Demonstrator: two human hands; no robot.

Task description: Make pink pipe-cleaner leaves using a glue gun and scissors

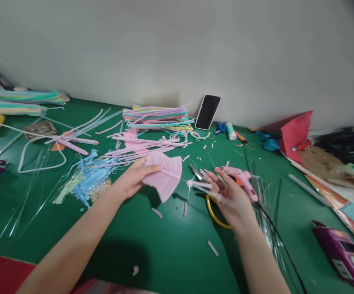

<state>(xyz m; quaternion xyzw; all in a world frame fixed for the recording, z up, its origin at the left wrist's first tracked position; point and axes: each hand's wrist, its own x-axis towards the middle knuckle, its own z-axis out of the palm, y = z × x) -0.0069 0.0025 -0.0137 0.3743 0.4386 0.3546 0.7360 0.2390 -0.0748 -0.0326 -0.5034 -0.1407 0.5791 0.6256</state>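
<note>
My left hand pinches the edge of a lilac fan-shaped piece made of fuzzy pipe cleaners side by side. A thin wire-like strand sticks out from its right edge. My right hand is a little to the right, fingers apart and slightly curled. Across its fingers lies a blurred pale strip with a pinkish knob at its left end; whether the hand touches it I cannot tell. Behind that hand rest scissors with a yellow handle and a pink glue gun.
Lilac pipe cleaners and a multicoloured bundle lie at the back. A phone leans on the wall. Blue tassels are at left, clear thin rods at right. A black cord runs from the glue gun; a purple device sits front right.
</note>
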